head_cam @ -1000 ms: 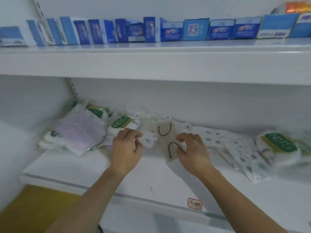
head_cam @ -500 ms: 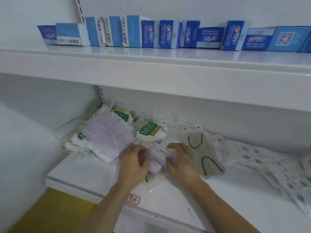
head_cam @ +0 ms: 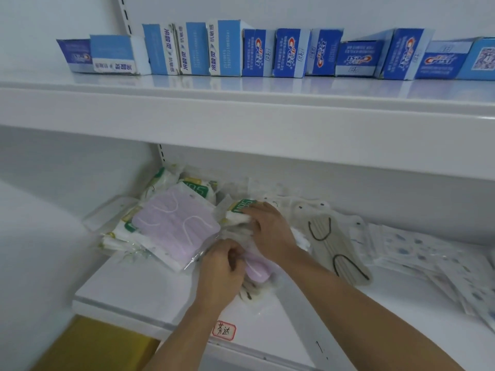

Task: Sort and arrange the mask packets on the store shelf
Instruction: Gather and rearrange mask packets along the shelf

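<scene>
Mask packets lie heaped at the left end of the lower shelf (head_cam: 160,295). A large lilac mask packet (head_cam: 174,226) tops the pile. My left hand (head_cam: 222,271) has curled fingers and pinches the clear wrapper of a smaller pink mask packet (head_cam: 258,267) at the pile's front. My right hand (head_cam: 270,231) reaches over it and grips a white packet with a green label (head_cam: 241,210), fingers on top and thumb below. A beige mask packet with black ear loops (head_cam: 329,245) lies just right of my right wrist.
White packets with blue patterns (head_cam: 417,253) spread over the right of the lower shelf. More green-labelled packets (head_cam: 160,180) sit at the back left. Blue toothpaste boxes (head_cam: 267,52) line the upper shelf, which overhangs. A red-bordered label (head_cam: 224,330) marks the front edge.
Both hands moved left from the beige packet to the pile. In the last half second my right hand went up onto the green-labelled packet while my left stayed on the pink one.
</scene>
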`<state>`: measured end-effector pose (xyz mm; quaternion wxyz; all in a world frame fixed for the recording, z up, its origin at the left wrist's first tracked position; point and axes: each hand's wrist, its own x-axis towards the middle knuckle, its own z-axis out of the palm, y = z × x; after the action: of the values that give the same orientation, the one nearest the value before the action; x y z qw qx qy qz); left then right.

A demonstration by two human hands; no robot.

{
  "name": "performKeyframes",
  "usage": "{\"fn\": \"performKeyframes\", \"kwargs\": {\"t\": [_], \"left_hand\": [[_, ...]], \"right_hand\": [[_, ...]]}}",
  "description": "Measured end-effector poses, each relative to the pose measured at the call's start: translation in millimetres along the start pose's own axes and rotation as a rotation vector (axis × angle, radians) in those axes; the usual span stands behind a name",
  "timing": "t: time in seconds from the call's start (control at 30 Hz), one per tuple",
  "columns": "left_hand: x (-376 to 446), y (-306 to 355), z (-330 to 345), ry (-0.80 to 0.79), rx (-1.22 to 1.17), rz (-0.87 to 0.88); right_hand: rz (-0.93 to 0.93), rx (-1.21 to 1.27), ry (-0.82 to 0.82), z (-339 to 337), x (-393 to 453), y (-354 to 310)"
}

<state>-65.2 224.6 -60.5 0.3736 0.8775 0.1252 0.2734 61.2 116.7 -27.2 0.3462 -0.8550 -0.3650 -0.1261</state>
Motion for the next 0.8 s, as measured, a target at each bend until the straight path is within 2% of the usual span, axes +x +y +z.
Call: {"fn": "performKeyframes", "kwargs": {"t": [0.07,0.13,0.2,0.33,0.43,0.53,0.63,0.8], "left_hand": [[-2,4,1,0.022,0.112,0.068],[-5,16,8,0.060,0.181,0.172],[-7,41,24,0.044,0.115,0.273],[-13,91,72,-0.104,0.015,0.425],[-16,112,103,-0.206,0.007,0.404],[-19,132,123,-0.260,-0.055,0.271],[-20,152,142,-0.290,-0.047,0.202],[-20,171,168,-0.392,-0.049,0.082]], "right_hand": [[-0.044,0.063,0.147,-14,-14,-2],[-0.011,0.110,0.204,-31,-31,1],[0.183,0.251,0.221,-51,-43,5],[0.643,0.953,0.331,-104,-57,18],[0.708,1.223,0.423,-150,-83,34],[0.734,1.273,0.575,-189,-114,54],[0.697,1.047,0.743,-229,-146,76],[0.439,-0.058,0.790,-277,-206,134]]}}
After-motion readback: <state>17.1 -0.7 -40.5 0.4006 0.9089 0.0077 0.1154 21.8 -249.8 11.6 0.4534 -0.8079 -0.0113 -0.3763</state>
